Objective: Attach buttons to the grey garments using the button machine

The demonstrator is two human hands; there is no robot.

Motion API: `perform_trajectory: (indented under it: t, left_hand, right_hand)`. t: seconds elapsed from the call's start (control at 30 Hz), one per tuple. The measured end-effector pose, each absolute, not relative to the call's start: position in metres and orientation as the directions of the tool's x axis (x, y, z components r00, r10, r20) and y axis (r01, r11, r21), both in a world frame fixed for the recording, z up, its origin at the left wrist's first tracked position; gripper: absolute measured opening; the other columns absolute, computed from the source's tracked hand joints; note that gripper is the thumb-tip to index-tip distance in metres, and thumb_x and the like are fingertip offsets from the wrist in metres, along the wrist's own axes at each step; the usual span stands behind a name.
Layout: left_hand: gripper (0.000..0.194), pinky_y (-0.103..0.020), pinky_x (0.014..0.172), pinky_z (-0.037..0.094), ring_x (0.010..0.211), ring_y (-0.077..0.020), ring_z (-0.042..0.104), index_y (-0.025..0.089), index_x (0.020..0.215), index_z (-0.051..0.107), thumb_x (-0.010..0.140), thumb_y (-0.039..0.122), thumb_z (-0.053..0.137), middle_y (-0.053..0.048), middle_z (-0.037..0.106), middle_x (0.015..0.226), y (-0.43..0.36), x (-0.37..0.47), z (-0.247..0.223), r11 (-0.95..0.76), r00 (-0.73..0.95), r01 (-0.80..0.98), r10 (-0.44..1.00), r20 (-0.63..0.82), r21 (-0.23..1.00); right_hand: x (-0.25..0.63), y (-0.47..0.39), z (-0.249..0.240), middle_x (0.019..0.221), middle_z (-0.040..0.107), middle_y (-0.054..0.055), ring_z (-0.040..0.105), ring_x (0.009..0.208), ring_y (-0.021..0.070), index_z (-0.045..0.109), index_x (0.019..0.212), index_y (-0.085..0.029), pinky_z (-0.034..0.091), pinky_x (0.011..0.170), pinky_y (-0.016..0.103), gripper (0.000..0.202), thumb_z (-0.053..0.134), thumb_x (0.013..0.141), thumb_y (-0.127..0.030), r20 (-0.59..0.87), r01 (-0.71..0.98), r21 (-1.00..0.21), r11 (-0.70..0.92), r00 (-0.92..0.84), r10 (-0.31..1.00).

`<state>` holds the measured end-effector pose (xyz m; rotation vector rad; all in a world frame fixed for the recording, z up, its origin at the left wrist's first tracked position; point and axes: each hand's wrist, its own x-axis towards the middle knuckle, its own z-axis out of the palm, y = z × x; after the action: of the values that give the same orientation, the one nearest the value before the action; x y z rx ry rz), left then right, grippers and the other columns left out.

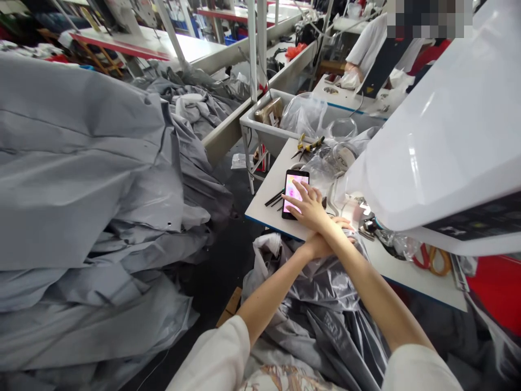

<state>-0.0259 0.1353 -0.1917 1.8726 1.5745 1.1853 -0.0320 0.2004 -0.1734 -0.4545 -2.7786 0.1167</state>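
My forearms cross at the table edge, the right one on top. My right hand (310,207) is spread over a black phone (296,174) with a lit pink screen, its fingertips on or just above the glass. Beneath my right wrist, my left hand (325,244) rests on shiny grey fabric (337,282) at the edge; its partly visible fingers are stretched out. The fabric hangs down over my lap. Thin black tools (274,197) lie left of the phone on the white table (264,187).
A white machine head (427,125) looms at the right. Yellow-handled pliers (311,145) and clear plastic lie behind the phone. Orange-handled scissors (439,262) are at the right. Large grey fabric piles (89,163) fill the left. Another person's sleeve (368,46) shows across the table.
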Motion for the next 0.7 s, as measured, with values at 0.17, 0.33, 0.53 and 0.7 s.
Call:
perform_trajectory:
  t: [0.17,0.33,0.53,0.7]
  left_hand:
    - [0.032,-0.026,0.115,0.027,0.125,-0.018,0.048,0.013,0.114,0.057,0.093,0.034,0.048,-0.007,0.057,0.124,0.137,-0.0241,-0.1961,-0.291,0.012,0.598,0.935,0.355,0.746]
    - [0.034,-0.028,0.115,0.029,0.123,-0.0185,0.049,0.015,0.115,0.057,0.091,0.039,0.052,-0.007,0.056,0.126,0.138,-0.0244,-0.1976,-0.268,0.004,0.617,0.941,0.338,0.74]
    - [0.031,-0.026,0.115,0.029,0.123,-0.0183,0.049,0.016,0.113,0.058,0.091,0.037,0.051,-0.006,0.057,0.125,0.1376,-0.0252,-0.1964,-0.277,0.013,0.614,0.94,0.341,0.739]
    - [0.032,-0.027,0.115,0.03,0.121,-0.0192,0.051,0.016,0.113,0.059,0.09,0.036,0.053,-0.007,0.056,0.127,0.1382,-0.0255,-0.1958,-0.264,0.007,0.617,0.944,0.33,0.741]
  right_hand:
    - [-0.0255,0.2007,-0.1704,0.151,0.032,0.005,0.026,0.137,0.033,0.067,0.113,-0.033,0.023,0.106,0.057,0.029,0.049,0.092,-0.038,0.335,0.359,-0.178,0.916,-0.853,0.399]
    - [-0.0243,0.2004,-0.1707,0.149,0.034,0.006,0.027,0.136,0.0313,0.066,0.114,-0.032,0.023,0.106,0.055,0.029,0.049,0.092,-0.038,0.334,0.369,-0.173,0.913,-0.85,0.407]
    - [-0.0249,0.2009,-0.1715,0.149,0.035,0.005,0.027,0.136,0.0313,0.067,0.114,-0.033,0.023,0.106,0.054,0.029,0.049,0.092,-0.037,0.327,0.37,-0.192,0.909,-0.849,0.415]
    - [-0.025,0.2008,-0.172,0.149,0.034,0.005,0.027,0.135,0.0313,0.066,0.115,-0.032,0.024,0.105,0.055,0.03,0.048,0.092,-0.037,0.322,0.365,-0.199,0.91,-0.852,0.412]
